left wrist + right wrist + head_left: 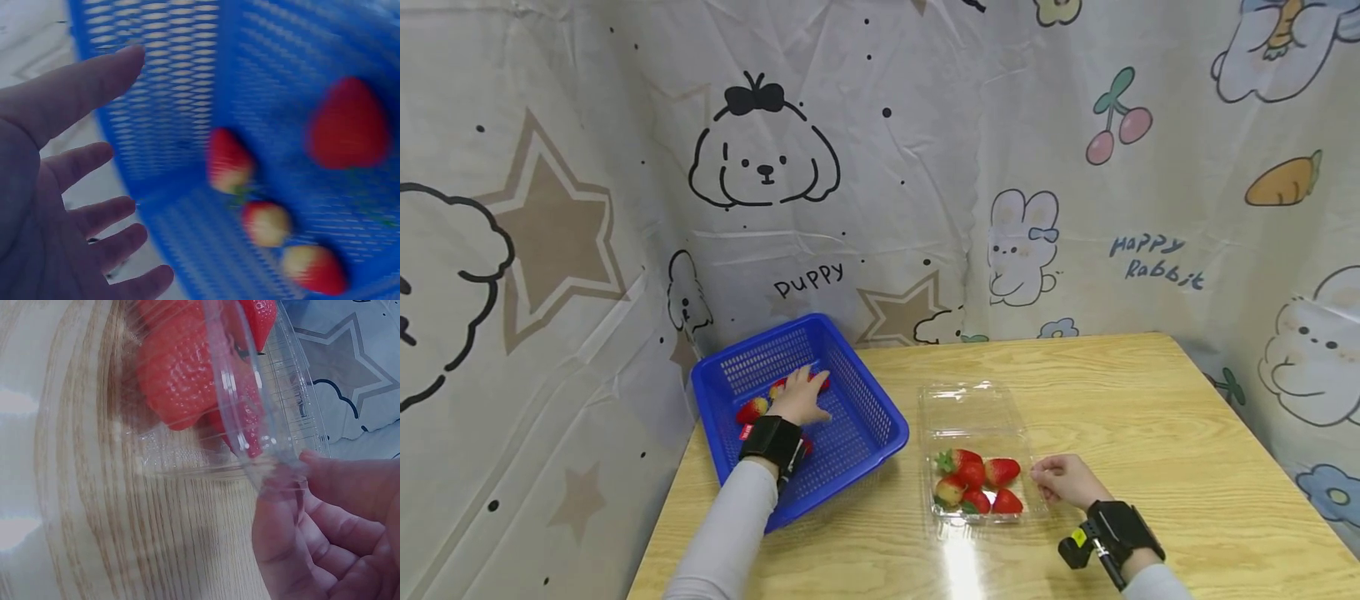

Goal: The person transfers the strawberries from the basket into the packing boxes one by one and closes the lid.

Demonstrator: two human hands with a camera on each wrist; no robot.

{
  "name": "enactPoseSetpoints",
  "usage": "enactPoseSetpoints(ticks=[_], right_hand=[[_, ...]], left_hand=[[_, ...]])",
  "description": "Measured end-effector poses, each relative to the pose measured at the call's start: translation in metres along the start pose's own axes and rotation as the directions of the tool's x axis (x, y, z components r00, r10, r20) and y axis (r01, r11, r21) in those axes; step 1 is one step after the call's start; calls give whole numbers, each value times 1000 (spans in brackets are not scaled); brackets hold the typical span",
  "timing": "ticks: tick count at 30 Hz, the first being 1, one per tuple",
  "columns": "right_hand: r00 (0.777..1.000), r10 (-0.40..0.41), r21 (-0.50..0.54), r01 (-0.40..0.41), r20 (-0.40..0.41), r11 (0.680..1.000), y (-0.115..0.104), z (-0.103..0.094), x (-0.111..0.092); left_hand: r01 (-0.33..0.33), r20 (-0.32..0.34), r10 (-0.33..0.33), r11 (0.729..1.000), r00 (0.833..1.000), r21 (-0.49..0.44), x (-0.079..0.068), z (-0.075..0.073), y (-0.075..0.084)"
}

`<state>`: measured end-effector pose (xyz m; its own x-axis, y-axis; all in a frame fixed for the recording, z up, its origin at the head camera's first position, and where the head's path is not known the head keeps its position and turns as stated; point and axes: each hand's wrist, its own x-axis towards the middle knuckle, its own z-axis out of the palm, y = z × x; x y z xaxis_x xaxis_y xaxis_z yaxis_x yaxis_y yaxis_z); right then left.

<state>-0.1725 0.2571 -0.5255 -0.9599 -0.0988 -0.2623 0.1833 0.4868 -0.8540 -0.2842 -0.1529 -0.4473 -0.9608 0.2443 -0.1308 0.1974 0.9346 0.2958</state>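
My left hand reaches into the blue plastic basket, fingers spread and holding nothing. In the left wrist view, several strawberries lie in that basket, among them a large red strawberry and a smaller strawberry near the wall; the palm is bare. To the right, a clear plastic clamshell box stands with its lid folded back. Several strawberries sit in its near half. Between thumb and index finger, my right hand pinches the box's right edge, as the right wrist view confirms.
The wooden table carries both containers, with the basket at the left and the box near the middle. A printed cloth hangs behind the table and along both sides.
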Motion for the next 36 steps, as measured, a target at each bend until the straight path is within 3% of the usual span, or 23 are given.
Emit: enactPoseSetpoints(ticks=[4,8,11,12,15,18,19,22,25,36], right_hand=[[1000,7,1,-7,-2,1000,-1,-1,0],[1000,9,4,-9,-4,1000,-1,-1,0],[1000,9,2,-9,-5,1000,0,0,0],[1000,7,-1,-7,-5,1000,0,0,0],[1000,12,-6,-12,-7,1000,0,0,0],[1000,24,-5,-24,-11,1000,0,1,1],[1000,27,-5,-27,-11,1000,0,1,1],[999,38,-3,-38,-17,999,-1,1,2],[999,40,1,-40,-21,999,-1,1,2],[999,45,-6,-45,-31,999,1,1,2]], left_hand=[[69,71,-70,997,995,22,-1,16,-16],[158,160,-156,987,975,-2,8,39,-36],[156,194,-148,987,970,-29,30,73,-68],[109,168,-99,993,981,-52,42,90,-86],[88,157,-79,995,985,-50,59,113,-107],[106,137,-97,992,986,-64,52,105,-98],[155,158,-144,986,977,-60,42,93,-83],[139,129,-128,987,983,-80,20,72,-61],[127,106,-118,988,987,-86,8,61,-50],[169,128,-156,982,979,-90,7,58,-46]])
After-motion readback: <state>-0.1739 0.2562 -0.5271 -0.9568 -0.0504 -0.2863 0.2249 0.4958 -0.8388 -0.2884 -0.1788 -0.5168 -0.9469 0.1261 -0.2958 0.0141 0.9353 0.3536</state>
